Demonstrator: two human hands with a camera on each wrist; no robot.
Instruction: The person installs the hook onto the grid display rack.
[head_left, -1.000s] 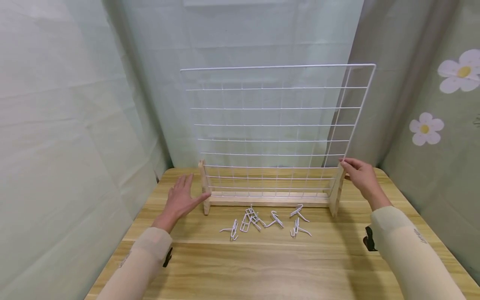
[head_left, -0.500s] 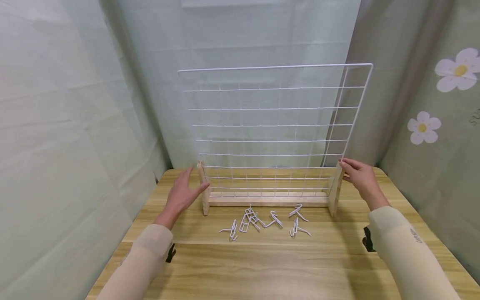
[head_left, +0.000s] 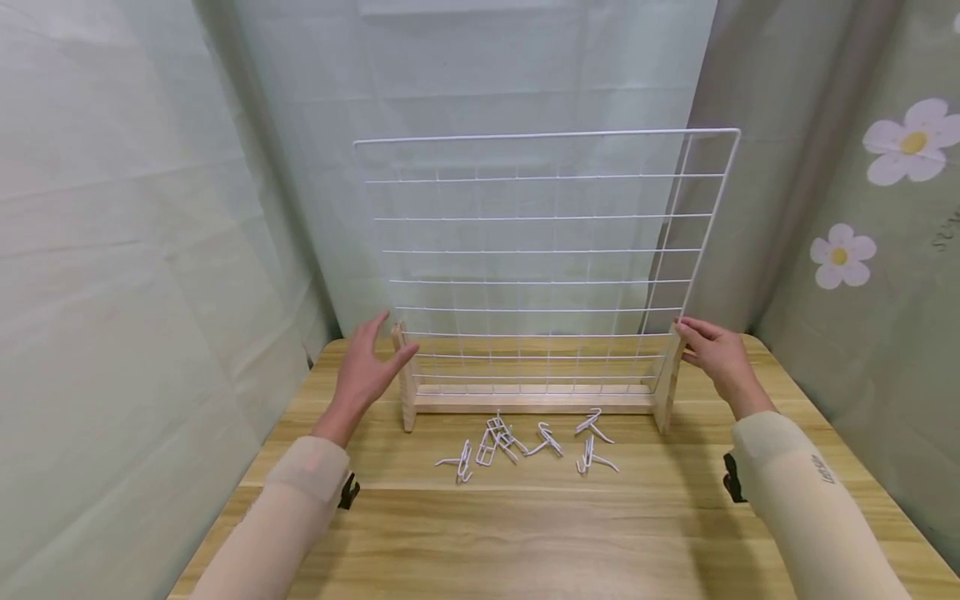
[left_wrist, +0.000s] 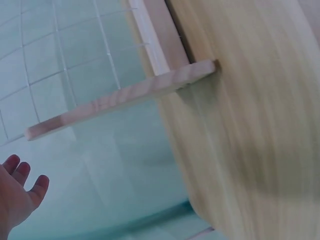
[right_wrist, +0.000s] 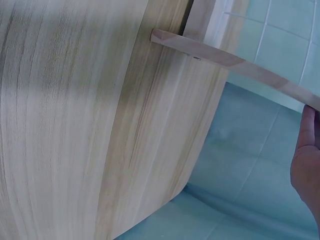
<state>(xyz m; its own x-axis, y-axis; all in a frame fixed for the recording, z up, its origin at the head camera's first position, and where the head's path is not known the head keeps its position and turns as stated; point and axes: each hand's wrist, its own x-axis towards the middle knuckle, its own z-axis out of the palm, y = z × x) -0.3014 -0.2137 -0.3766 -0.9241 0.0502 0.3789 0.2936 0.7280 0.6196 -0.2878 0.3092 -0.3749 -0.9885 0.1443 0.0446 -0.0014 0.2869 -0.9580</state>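
A white wire grid rack stands upright on the table, its lower edge in a wooden base bar between two wooden side pieces. My right hand pinches the top of the right side piece between thumb and fingers, beside the grid's edge. In the right wrist view, the fingers of my right hand reach that piece's end. My left hand is spread beside the left side piece. The left wrist view shows a gap between my left hand and that piece's tip.
Several white wire hooks lie on the wooden table in front of the base, among them a left hook and a right hook. Pale fabric hangs around the back and sides, with printed flowers on the right.
My left hand has lifted a little and moved up along the left side piece, thumb and fingers apart. My right hand keeps its hold. The view has shifted slightly.
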